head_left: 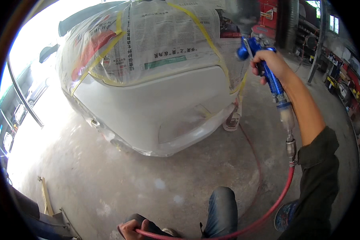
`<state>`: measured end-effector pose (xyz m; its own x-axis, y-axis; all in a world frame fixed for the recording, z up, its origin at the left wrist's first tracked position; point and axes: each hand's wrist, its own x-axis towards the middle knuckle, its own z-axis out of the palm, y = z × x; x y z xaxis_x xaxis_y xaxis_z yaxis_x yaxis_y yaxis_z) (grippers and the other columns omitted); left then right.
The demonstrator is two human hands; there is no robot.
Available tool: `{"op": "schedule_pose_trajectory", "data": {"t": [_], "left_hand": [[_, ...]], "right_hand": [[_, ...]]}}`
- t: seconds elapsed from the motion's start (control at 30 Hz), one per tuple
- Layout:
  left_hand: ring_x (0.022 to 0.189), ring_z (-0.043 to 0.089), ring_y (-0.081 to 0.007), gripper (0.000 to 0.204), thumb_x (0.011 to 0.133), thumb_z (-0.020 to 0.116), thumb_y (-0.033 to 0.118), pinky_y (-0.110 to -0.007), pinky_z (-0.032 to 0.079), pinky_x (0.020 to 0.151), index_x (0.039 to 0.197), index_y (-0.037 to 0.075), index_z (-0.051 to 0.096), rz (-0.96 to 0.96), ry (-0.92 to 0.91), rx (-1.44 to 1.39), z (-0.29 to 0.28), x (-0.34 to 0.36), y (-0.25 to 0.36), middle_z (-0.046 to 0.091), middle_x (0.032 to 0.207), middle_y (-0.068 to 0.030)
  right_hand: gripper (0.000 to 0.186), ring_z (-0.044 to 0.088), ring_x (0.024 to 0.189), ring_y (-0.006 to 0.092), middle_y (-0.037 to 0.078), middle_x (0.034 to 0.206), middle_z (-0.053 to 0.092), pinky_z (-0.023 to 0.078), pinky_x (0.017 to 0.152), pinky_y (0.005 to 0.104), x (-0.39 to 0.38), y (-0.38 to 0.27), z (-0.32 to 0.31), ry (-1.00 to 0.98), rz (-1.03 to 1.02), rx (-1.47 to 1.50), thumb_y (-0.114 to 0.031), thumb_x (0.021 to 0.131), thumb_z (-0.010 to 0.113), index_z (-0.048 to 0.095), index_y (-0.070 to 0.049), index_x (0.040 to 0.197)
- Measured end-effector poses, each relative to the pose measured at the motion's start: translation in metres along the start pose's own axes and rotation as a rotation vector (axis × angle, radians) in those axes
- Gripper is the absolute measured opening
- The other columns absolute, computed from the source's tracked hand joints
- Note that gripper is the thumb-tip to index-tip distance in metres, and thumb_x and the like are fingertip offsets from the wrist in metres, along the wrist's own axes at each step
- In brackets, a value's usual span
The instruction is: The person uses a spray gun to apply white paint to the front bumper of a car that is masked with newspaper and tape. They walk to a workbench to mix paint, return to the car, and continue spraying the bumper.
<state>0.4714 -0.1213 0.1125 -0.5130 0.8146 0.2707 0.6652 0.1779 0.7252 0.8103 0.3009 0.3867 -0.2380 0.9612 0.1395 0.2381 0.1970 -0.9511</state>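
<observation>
My right hand [271, 66] is wrapped round the handle of a blue spray gun [272, 80], raised at the upper right. A greyish cup [244, 14] sits on top of the gun. Below its handle hangs a clear inline filter [286, 117] with a metal coupling, joined to a red air hose [282, 196]. That hose loops down to the lower edge, where my left hand [135, 229] is closed on it. Ahead stands a car's rear end, its white painted panel [148, 102] bare, with newspaper masking [168, 36] and yellow tape above it.
Plastic film [70, 48] covers the car's left side. A paper-wrapped container [232, 122] stands by the bumper's right corner. At lower left are a wooden strip [46, 196] and metal framework [62, 224]. Cluttered shelves [344, 84] line the right wall; a post [318, 48] rises before them.
</observation>
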Motion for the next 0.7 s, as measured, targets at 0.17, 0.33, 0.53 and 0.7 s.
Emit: {"op": "schedule_pose_trajectory", "data": {"t": [0.17, 0.33, 0.53, 0.7], "left_hand": [[0.04, 0.03, -0.015, 0.053, 0.072, 0.082, 0.027, -0.032, 0.026, 0.04, 0.05, 0.003, 0.04, -0.002, 0.09, 0.265, -0.015, -0.011, -0.012, 0.03, 0.044, -0.0064], [0.039, 0.034, -0.0163, 0.049, 0.069, 0.083, 0.023, -0.032, 0.028, 0.04, 0.05, 0.004, 0.042, 0.011, 0.139, 0.34, -0.017, -0.007, -0.005, 0.034, 0.044, -0.0088], [0.039, 0.033, -0.0147, 0.05, 0.07, 0.082, 0.022, -0.03, 0.027, 0.04, 0.05, 0.004, 0.041, -0.005, 0.179, 0.239, -0.027, -0.004, -0.008, 0.034, 0.043, -0.0065], [0.039, 0.033, -0.0144, 0.051, 0.071, 0.082, 0.024, -0.03, 0.026, 0.04, 0.049, 0.004, 0.04, -0.012, 0.175, 0.274, -0.029, -0.003, -0.011, 0.033, 0.043, -0.006]], "right_hand": [[0.022, 0.065, 0.074, 0.0157, 0.008, 0.087, 0.067, 0.056, 0.049, 0.0306, -0.049, 0.051, 0.04, 0.15, -0.126, 0.08, -0.017, 0.078, 0.057, 0.066, -0.001, 0.091], [0.027, 0.068, 0.084, 0.0155, 0.009, 0.094, 0.069, 0.057, 0.05, 0.0268, -0.099, 0.085, 0.118, -0.097, -0.119, 0.386, -0.014, 0.081, 0.059, 0.065, -0.001, 0.104], [0.023, 0.067, 0.08, 0.0136, 0.008, 0.089, 0.068, 0.056, 0.051, 0.0245, -0.111, 0.077, 0.195, -0.505, -0.074, 0.591, -0.013, 0.079, 0.061, 0.064, -0.001, 0.099], [0.011, 0.058, 0.063, 0.0062, 0.002, 0.079, 0.064, 0.045, 0.044, 0.0204, -0.1, 0.079, 0.195, -0.453, -0.006, 0.528, -0.012, 0.077, 0.061, 0.062, -0.004, 0.084]]}}
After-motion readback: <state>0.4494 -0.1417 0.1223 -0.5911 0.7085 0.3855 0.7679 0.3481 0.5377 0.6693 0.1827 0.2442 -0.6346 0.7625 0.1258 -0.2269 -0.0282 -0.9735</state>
